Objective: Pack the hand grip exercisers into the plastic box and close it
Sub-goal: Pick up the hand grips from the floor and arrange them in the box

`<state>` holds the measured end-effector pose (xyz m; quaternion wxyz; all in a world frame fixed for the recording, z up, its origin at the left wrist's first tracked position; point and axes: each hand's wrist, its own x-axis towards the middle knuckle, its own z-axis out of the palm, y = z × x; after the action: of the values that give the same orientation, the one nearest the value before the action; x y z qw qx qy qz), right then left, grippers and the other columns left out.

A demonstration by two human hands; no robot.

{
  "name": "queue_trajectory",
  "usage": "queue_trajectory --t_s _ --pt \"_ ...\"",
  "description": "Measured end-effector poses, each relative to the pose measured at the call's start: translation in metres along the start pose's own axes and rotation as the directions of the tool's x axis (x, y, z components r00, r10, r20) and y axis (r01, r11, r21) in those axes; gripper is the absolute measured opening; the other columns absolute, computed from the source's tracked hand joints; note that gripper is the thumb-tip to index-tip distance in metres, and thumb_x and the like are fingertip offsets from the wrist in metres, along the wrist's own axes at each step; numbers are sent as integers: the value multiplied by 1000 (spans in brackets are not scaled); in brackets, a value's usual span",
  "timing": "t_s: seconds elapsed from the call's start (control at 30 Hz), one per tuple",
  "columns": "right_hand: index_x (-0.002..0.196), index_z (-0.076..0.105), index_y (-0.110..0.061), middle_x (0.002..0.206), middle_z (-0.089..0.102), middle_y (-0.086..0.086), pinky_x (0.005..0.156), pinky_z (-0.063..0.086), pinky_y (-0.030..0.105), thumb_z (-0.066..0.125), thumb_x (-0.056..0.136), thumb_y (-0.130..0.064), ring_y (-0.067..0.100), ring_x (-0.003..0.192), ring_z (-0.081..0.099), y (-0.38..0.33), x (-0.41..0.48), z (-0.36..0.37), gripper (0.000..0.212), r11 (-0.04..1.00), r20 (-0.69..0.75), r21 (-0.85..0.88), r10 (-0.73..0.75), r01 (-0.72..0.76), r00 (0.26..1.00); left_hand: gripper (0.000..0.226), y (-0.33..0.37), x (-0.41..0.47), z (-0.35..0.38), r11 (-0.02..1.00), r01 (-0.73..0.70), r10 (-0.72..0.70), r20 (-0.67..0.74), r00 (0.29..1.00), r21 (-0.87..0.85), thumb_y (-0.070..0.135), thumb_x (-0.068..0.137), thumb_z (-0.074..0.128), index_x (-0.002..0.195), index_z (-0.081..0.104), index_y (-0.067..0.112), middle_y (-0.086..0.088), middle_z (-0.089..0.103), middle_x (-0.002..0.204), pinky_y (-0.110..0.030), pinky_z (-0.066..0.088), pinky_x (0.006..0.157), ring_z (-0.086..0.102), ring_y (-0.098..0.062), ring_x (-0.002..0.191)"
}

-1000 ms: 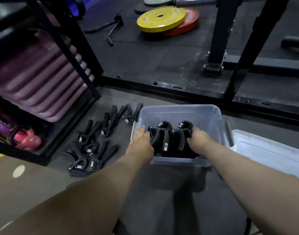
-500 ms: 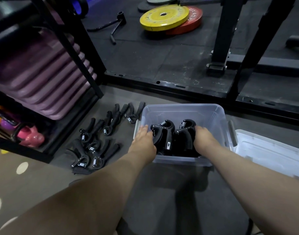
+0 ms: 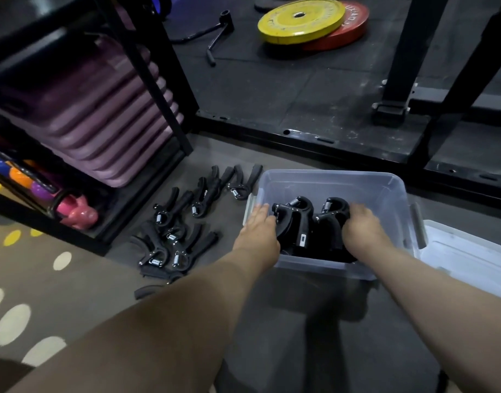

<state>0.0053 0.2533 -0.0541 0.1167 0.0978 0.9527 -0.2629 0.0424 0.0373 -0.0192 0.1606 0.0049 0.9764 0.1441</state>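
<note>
A clear plastic box [image 3: 328, 182] stands open on the grey floor. Inside it sit black hand grip exercisers [image 3: 308, 225], bunched upright near the front wall. My left hand [image 3: 259, 231] presses against the left side of the bunch and my right hand [image 3: 362, 228] against its right side, both reaching into the box. Several more black exercisers [image 3: 181, 222] with metal springs lie loose on the floor left of the box. The white lid [image 3: 470, 259] lies on the floor to the right of the box.
A black rack [image 3: 158, 80] with stacked purple step platforms [image 3: 101, 114] and a pink kettlebell [image 3: 76, 211] stands at left. Beyond the box is a black platform edge [image 3: 314, 137], frame posts, and yellow [image 3: 300, 19] and red weight plates.
Both hands stay pressed on the bunch of exercisers in the box; the view has shifted slightly, and the hands have barely moved.
</note>
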Motion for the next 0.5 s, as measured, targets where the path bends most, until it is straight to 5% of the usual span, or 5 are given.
queue_trajectory --t_s 0.1,0.27,0.5 --pt "124 49 5 135 46 25 104 36 45 47 88 -6 42 123 44 -19 -1 6 38 991 -154 -29 -131 128 979 64 -7 0 -1 1000 -7 8 -7 1000 15 17 95 44 154 20 12 1 -2 165 -34 7 121 -7 -13 151" --pt "143 40 4 152 35 19 118 21 37 47 94 -10 31 141 31 -75 -7 31 51 930 -103 49 -358 365 928 65 -28 4 -6 998 -49 51 -67 996 28 20 96 40 156 14 10 -5 8 164 -38 10 122 6 -20 151" --pt "151 33 -12 161 20 11 120 13 36 43 98 -18 24 149 15 -144 -11 70 55 840 -10 50 -540 540 842 45 -92 29 -40 965 167 -184 68 981 204 30 97 39 135 48 7 -11 35 150 -42 25 117 33 -28 141"
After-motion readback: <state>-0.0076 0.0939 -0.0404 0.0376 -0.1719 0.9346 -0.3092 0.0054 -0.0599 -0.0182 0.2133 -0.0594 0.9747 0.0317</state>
